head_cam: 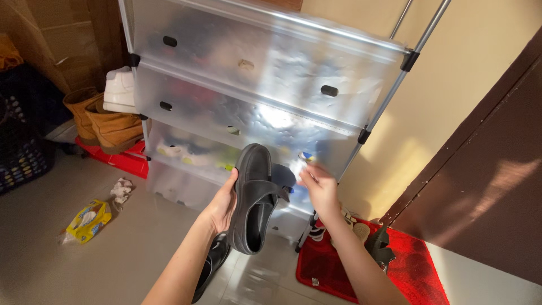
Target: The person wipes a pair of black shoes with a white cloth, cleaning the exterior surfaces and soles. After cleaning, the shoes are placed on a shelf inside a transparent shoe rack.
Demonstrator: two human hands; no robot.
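Black leather, smooth and slightly glossy: a shoe [255,197] sits at the centre of the frame, held up toe-first in front of a frosted plastic shoe rack [265,85]. It looks fairly stiff through the sole and softer at the strap and open mouth, probably of moderate weight, and the polished upper could be slippery; the side wall near the heel seems the surest place to grip. The left hand [221,204] does just that, its fingers curled half closed around the shoe's left side, thumb hidden behind. The right hand [319,186], just right of the shoe and not touching it, pinches a small white wad, perhaps a cloth or tissue [298,167], between thumb and fingertips; the motion blur makes it hard to be sure. A second black shoe [212,262] lies on the tiled floor below the left forearm. At lower left lie a yellow packet [87,221] and a crumpled tissue [121,189]. Tan boots [104,121] stand at upper left, and a red mat [418,271] with sandals lies at lower right.
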